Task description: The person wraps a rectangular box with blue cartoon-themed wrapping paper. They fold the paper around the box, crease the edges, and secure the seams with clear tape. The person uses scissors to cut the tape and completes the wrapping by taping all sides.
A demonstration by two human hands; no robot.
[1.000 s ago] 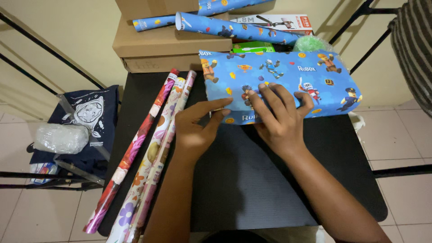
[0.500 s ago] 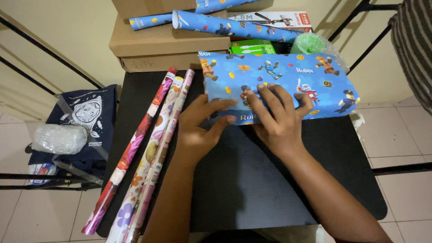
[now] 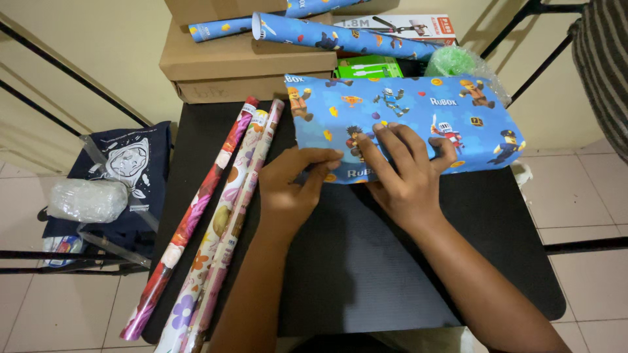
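Observation:
A box wrapped in blue cartoon-print paper (image 3: 418, 121) lies across the far half of the black table (image 3: 366, 261). My right hand (image 3: 402, 173) lies flat on its near side, fingers spread, pressing the paper down. My left hand (image 3: 294, 186) pinches the paper's lower left edge between thumb and fingers, touching the wrap near the corner.
Three rolls of floral wrapping paper (image 3: 216, 216) lie along the table's left edge. Brown cardboard boxes (image 3: 242, 62) with blue paper rolls (image 3: 340, 36) on top stand behind, beside a green bubble-wrap bundle (image 3: 451, 62). A dark printed bag (image 3: 131, 170) and a clear plastic bundle (image 3: 88, 199) sit at left.
My left hand has slid in from flat beside the box and closed its fingers on the paper's lower left edge. The right hand stays pressed on the wrap.

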